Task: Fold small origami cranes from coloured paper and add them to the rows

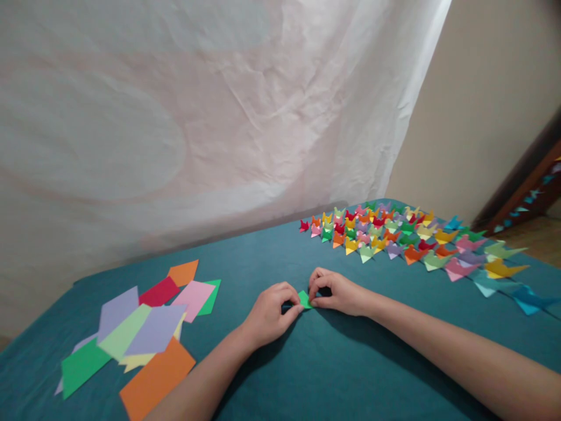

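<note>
A small piece of folded green paper (305,299) is between my two hands, just above or on the teal cloth near the middle of the table. My left hand (272,311) pinches its left side between thumb and fingers. On the other side, my right hand (333,292) has its thumb and fingertips closed on the paper's right edge. The fingertips cover both ends of the paper, so its full folded shape cannot be made out.
Loose sheets of coloured paper (118,333) lie overlapping at the left. Rows of small folded paper birds (394,234) stand at the back right. A white sheet (210,117) hangs behind the teal tablecloth (245,257). A brown wooden frame (521,175) is at the far right.
</note>
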The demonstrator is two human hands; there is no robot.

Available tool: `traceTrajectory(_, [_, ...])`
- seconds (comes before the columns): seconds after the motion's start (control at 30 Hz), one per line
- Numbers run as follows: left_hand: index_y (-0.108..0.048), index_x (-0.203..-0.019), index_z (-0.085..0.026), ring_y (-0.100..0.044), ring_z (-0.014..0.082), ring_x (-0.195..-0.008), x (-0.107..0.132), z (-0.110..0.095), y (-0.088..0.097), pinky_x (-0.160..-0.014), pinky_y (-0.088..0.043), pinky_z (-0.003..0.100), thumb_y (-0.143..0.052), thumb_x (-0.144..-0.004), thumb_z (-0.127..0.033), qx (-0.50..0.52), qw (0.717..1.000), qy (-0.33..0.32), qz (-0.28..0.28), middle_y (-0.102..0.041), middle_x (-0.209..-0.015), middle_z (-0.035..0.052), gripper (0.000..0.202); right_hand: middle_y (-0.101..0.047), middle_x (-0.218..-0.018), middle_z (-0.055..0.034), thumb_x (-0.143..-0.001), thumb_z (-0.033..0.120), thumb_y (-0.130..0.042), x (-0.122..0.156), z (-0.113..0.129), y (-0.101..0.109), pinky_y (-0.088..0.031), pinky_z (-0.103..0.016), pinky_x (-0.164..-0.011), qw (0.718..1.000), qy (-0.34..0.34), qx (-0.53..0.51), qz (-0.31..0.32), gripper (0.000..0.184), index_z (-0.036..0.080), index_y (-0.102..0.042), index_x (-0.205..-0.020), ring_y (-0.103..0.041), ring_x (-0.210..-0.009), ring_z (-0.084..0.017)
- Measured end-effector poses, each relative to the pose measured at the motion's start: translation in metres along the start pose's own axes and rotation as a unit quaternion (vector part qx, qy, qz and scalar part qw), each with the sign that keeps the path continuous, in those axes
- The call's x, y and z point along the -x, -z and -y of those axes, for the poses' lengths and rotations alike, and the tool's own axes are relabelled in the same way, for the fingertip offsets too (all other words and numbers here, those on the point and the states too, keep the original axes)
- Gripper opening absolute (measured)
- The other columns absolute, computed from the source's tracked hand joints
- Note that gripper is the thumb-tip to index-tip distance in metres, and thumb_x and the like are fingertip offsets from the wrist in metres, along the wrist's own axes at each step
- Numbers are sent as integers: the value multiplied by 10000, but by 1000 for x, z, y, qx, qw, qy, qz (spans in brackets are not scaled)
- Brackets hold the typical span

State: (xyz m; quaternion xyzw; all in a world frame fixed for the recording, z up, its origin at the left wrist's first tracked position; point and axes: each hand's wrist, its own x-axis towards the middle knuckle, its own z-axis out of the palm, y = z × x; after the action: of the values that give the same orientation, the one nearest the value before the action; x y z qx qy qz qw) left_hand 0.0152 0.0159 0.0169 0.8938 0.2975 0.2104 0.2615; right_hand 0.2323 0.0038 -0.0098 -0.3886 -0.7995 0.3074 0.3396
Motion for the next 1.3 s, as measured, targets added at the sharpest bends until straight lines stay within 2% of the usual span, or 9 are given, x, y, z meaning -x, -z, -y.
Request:
traceTrajectory(0.2, [-612,-784,-185,-569,174,-844,-1,-2,0,-799,-421,273,-540,-836,-218,-1,1000,8,2,-618,-871,43,95,-544,-904,-23,-728,137,-682,-3,1,3,-447,-295,-811,1000,-2,9,16,79,195,-696,-780,-558,-850,-145])
traceTrajectory(0.37, [-609,-783,-181,-572,171,-846,-1,-2,0,-798,-423,266,-541,-836,-209,0,1000,8,-4,-620,-866,41,91,-559,-956,-29,-759,162,-667,-3,3,6,-392,-338,-893,998,26,50,40,91,222,-703,-817,-532,-944,-166])
traceTrajectory(0.7, [-603,-789,-171,-571,158,-834,-2,-1,-1,-795,-422,263,-540,-833,-182,-1,1000,7,-3,-621,-867,34,78,-576,-1000,-46,-811,158,-572,-2,14,12,-369,-338,-903,991,36,95,85,92,190,-657,-826,-520,-961,-169])
traceTrajectory(1.03, [-599,-785,-165,-565,156,-814,-2,-4,-1,-771,-422,261,-531,-836,-172,-8,1000,11,-13,-608,-839,32,85,-573,-996,-38,-772,243,-643,-1,15,11,-378,-329,-898,993,19,96,70,61,196,-665,-805,-517,-963,-178])
traceTrajectory(1.3, [-580,-780,-165,-550,151,-810,-2,-1,-4,-769,-419,263,-521,-840,-161,-4,1000,13,-24,-588,-832,28,84,-582,-981,-44,-789,204,-607,-2,19,7,-376,-335,-881,992,-6,116,57,47,183,-644,-769,-527,-927,-178])
